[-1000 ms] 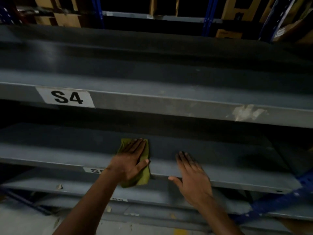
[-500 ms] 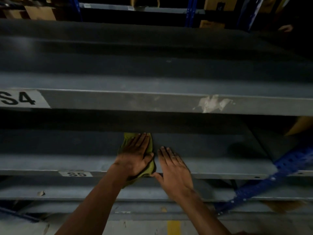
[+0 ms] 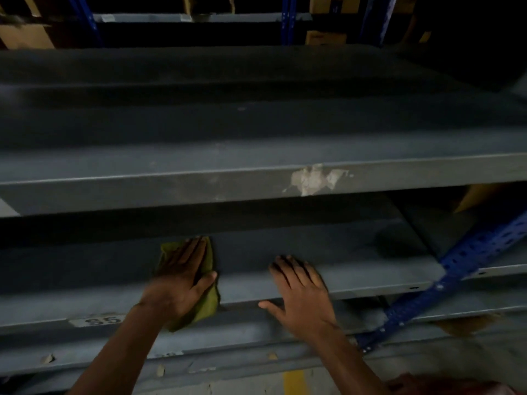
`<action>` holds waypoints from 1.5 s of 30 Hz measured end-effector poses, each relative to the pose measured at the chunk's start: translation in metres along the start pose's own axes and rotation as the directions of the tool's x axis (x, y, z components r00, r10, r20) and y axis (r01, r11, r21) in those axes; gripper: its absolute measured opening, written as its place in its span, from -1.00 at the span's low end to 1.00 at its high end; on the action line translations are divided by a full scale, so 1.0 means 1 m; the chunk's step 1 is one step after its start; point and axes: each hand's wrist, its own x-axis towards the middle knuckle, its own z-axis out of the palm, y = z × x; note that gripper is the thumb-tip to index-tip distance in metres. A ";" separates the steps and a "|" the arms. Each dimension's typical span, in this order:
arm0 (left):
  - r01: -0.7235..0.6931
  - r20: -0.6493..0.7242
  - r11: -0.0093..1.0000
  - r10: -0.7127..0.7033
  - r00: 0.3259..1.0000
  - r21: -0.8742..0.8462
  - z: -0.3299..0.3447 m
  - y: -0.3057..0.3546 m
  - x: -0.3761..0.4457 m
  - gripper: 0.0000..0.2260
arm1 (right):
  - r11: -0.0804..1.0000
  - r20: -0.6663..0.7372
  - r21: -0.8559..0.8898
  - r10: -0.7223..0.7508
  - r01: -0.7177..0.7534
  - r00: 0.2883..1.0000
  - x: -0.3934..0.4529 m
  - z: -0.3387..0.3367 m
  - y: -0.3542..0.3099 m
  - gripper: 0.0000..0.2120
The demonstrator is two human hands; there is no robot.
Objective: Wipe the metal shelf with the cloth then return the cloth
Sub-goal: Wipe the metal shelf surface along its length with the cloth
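Fingers of left hand flat on cloth, right hand flat on metal shelf

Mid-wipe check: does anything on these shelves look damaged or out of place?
Yes: a pale, ragged patch on the front edge of the upper shelf, like torn label residue or peeled paint. Small pale scraps cling to the lowest beam. Otherwise nothing stands out; the cloth sits under the left hand.
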 end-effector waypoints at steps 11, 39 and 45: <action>-0.139 -0.021 0.990 0.139 0.990 -0.010 0.008 0.098 0.032 -0.34 | 0.993 -0.249 -0.048 -0.121 0.112 0.961 -0.001 0.030 0.006 -0.46; -0.096 -0.028 0.995 0.096 0.995 0.008 0.005 0.127 0.045 -0.34 | 0.988 -0.285 -0.112 -0.139 0.111 0.948 -0.027 0.042 0.048 -0.55; -0.204 -0.003 0.978 0.204 0.979 0.054 0.009 0.138 0.020 -0.38 | 0.990 -0.255 -0.050 -0.137 0.128 0.957 -0.028 0.025 0.047 -0.55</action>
